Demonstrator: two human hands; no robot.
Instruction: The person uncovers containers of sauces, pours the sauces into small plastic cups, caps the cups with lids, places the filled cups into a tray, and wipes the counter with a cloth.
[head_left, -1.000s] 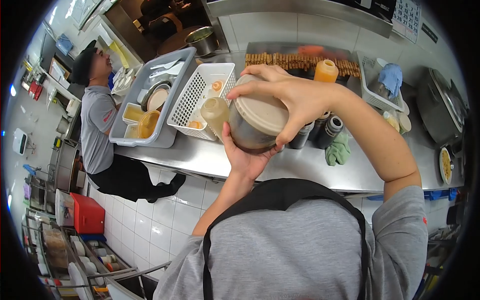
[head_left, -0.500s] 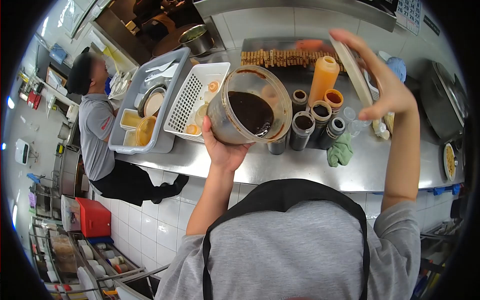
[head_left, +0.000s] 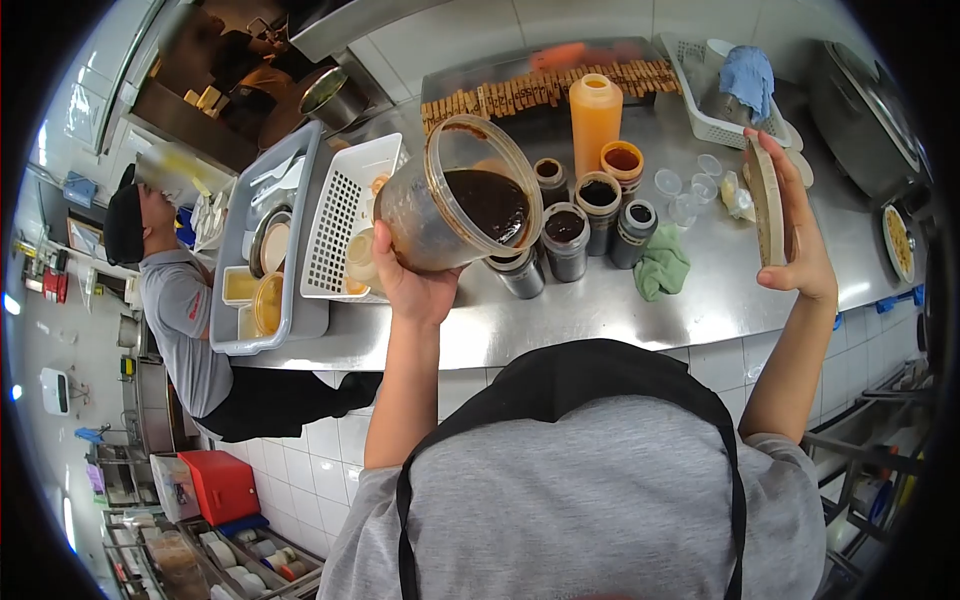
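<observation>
My left hand (head_left: 420,285) is closed around the lower side of a large clear plastic tub (head_left: 405,215). Dark brown sauce (head_left: 488,205) lies inside it, and the tub tilts to the right, its mouth above an open dark bottle (head_left: 520,275). My right hand (head_left: 803,245) grips a round pale lid (head_left: 765,205), seen almost edge-on and held upright over the counter. Between the hands stand several open bottles of dark sauce, among them one bottle (head_left: 567,255), a bottle with an orange-red neck (head_left: 621,165) and a tall orange squeeze bottle (head_left: 597,130).
A green cloth (head_left: 662,263) and small clear cups (head_left: 685,208) lie on the steel counter (head_left: 600,335). Left are a white perforated basket (head_left: 325,235) and a grey bin (head_left: 240,190). A co-worker (head_left: 180,300) stands at the far left. Wooden clothespins (head_left: 550,92) line the back.
My view has shifted, so the counter things sit differently. The tub tilts more to the right. My right hand has lowered with the lid, away from the bottles.
</observation>
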